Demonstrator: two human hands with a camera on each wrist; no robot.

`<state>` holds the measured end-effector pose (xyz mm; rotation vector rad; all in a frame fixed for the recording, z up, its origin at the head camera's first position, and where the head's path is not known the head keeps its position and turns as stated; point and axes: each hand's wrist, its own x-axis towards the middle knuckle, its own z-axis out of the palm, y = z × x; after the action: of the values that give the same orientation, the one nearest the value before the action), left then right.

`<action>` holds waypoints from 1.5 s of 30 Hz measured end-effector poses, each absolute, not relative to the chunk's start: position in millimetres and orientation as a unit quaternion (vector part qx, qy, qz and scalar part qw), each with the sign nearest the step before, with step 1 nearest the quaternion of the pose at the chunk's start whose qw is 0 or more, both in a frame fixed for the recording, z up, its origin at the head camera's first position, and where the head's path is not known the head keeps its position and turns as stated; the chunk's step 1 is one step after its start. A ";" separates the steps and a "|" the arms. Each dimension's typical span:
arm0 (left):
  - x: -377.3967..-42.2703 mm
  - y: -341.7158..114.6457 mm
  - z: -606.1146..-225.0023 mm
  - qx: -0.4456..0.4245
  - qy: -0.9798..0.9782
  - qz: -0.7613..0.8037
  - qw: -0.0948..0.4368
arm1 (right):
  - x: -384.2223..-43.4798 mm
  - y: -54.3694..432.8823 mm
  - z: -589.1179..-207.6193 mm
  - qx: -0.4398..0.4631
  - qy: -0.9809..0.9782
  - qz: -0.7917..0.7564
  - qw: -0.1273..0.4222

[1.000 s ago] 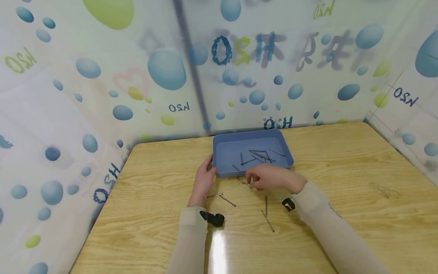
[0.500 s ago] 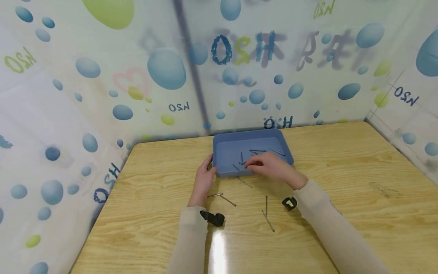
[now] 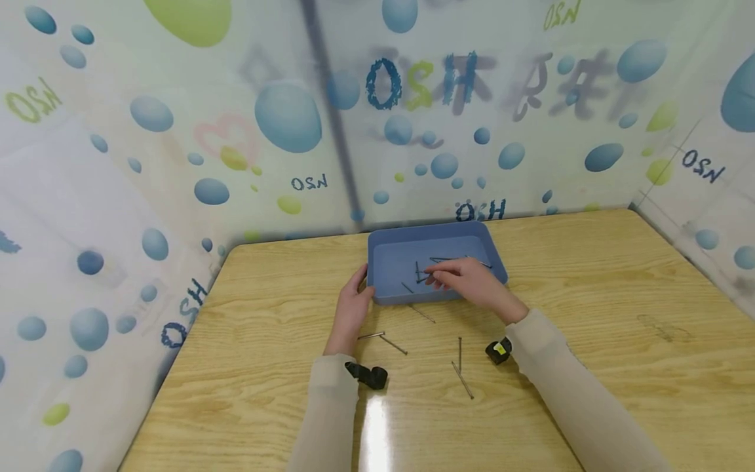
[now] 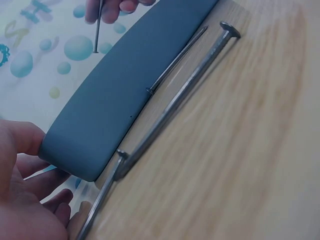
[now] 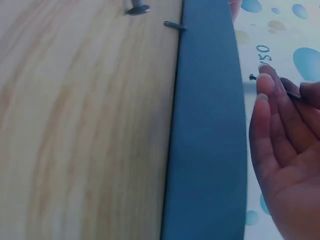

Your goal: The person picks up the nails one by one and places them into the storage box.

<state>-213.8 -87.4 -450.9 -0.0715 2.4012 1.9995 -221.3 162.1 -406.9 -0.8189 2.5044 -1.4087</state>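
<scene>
A blue shallow tray stands on the wooden table. My left hand grips its near left corner, the thumb against the wall in the left wrist view. Over the tray's near side, my right hand pinches a nail between thumb and fingertips. That nail hangs head downward in the left wrist view. Several nails lie loose inside the tray, some hidden behind the right hand. One nail lies on the table right along the tray's front wall.
Two nails lie on the table near my left wrist. Two more nails lie in front of the tray, toward the right. Behind the wooden table hangs a patterned curtain with bubbles.
My right hand has risen from the tabletop before the tray and moved over the tray, bringing a nail. My left hand has stayed at the tray's corner.
</scene>
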 end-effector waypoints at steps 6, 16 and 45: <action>-213.7 -87.6 -449.7 -0.025 0.771 0.636 0.009 | -221.3 161.0 -406.3 -0.253 0.838 -0.478 0.070; -213.9 -88.3 -449.6 -0.018 0.764 0.645 0.012 | -230.7 157.4 -416.0 -0.235 0.842 -0.481 0.062; -214.3 -87.4 -450.4 -0.027 0.778 0.628 0.000 | -241.0 132.0 -418.6 -0.268 0.899 -0.319 0.135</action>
<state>-214.3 -87.4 -450.4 -0.0841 2.4452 1.9721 -241.0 132.0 -418.6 -0.7758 2.6050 -0.9252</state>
